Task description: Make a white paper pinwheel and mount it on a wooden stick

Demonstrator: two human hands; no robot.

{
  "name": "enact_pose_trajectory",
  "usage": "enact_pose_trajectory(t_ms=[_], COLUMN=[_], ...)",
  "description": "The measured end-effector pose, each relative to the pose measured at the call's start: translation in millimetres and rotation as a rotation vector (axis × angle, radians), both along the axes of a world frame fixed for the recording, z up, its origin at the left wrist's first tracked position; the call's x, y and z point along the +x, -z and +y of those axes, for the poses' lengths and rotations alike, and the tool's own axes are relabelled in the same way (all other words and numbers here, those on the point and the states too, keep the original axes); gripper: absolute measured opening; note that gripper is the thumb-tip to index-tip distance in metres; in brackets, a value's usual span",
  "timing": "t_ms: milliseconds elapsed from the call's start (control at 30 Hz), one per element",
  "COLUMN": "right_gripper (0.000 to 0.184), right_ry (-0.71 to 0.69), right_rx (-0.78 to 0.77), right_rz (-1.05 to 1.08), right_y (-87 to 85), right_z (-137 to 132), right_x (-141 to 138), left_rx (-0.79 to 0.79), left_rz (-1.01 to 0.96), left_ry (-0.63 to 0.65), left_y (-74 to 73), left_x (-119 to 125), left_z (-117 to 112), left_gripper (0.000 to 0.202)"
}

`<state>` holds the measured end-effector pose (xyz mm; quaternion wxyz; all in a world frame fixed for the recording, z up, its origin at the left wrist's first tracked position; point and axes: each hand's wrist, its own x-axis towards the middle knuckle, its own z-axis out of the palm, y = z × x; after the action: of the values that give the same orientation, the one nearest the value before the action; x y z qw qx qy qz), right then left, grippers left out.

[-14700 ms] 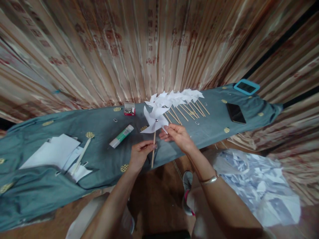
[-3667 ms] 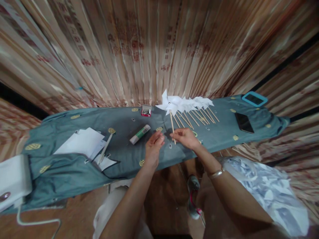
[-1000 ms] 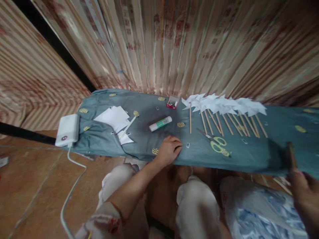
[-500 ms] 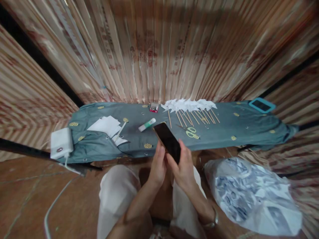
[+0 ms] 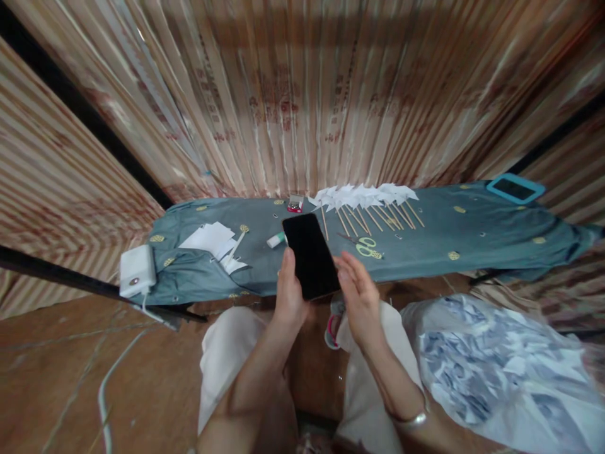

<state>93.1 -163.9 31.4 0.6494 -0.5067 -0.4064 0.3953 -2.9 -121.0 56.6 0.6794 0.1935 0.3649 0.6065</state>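
My left hand (image 5: 289,293) grips a black phone (image 5: 309,254) with a dark screen, held upright above my knees. My right hand (image 5: 358,291) is beside the phone's right edge, fingers stretched and apart, holding nothing. Beyond the phone lies a blue-grey cloth-covered bench (image 5: 425,236). A row of white paper pinwheels on wooden sticks (image 5: 366,200) lies on it at the back. Green-handled scissors (image 5: 363,245) lie just in front of the sticks.
On the bench are a glue stick (image 5: 275,239), a small red box of pins (image 5: 295,203), white paper sheets (image 5: 210,238) and a blue-cased device (image 5: 515,188). A white charger block (image 5: 137,270) sits at the left end. A plastic bag of paper scraps (image 5: 496,366) lies right.
The pinwheel I held went onto the bench with the others. My right hand fetched the phone from the right; now my left hand holds it and the right has let go.
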Motion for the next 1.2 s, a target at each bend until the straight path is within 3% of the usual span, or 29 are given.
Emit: enact_pose_trajectory(t_ms=[67,133,367,533,767,1200], right_gripper=[0.046,0.043,0.054,0.041,0.041,0.046], right_ry=[0.016,-0.026,-0.288,-0.517,-0.593,-0.565], right_rx=[-0.033,-0.048,-0.204,-0.272,-0.28,-0.253], right_rz=[0.217,0.305,0.204,0.268,0.284,0.176], right_y=[-8.0,-13.2,-12.3,-1.2,24.7,30.9], right_z=[16,33,100,131,120,128], right_x=[9,14,12,7,-8,-34], left_rx=[0.0,0.032,0.142,0.132,-0.022,0.028], left_rz=[-0.02,-0.017,0.172,0.247,0.36,0.544], left_ry=[0.042,0.012,-0.075,-0.096,-0.098,-0.192], left_y=[-6.5,-9.3,4.5,21.9,43.1,53.3], left_x=[8,12,3,-8,-24,-50], left_z=[12,23,81,115,109,108], left_gripper=[0.046,0.046,0.06,0.055,0.052,0.056])
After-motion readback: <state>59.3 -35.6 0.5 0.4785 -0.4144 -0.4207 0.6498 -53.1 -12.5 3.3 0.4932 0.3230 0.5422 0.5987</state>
